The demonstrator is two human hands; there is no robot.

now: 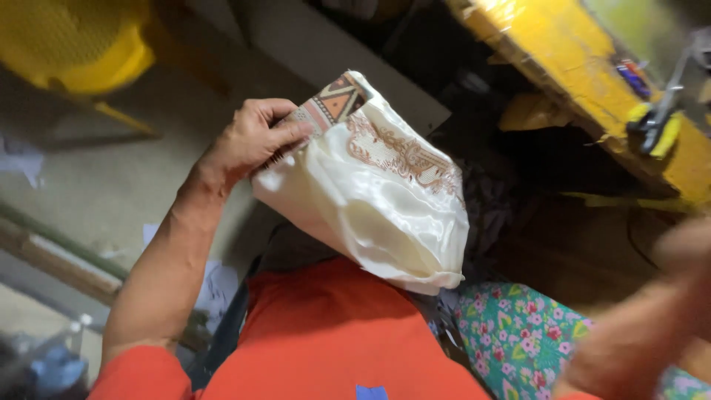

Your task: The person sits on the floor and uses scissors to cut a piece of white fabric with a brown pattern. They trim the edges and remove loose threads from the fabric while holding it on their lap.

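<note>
The grey concrete floor [96,185] takes the far left part of the view. On the far right stands a worn yellow-painted wooden table [585,67], with small tools lying on its top. In the far left corner there is a yellow plastic chair [81,44].

Near the camera, at the bottom middle, is the person's orange shirt [333,333]. To the right of it lies a turquoise cloth with pink flower print [518,341].

In the middle of the view hangs a cream satin fabric piece with brown ornament embroidery [370,192]. It has a patterned border of orange, brown and black triangles at its upper edge. The fabric is lifted above the orange shirt, and its lower folded end hangs down, just over the shirt and the flowered cloth.

The left hand [248,141] is closed on the upper left edge of the cream fabric, at the patterned border: the fingers [292,133] are curled over the edge and pinch it.

The right hand [685,248] is at the right edge, strongly blurred. It is apart from the fabric, and I cannot tell how far it is open or if it holds something.
</note>
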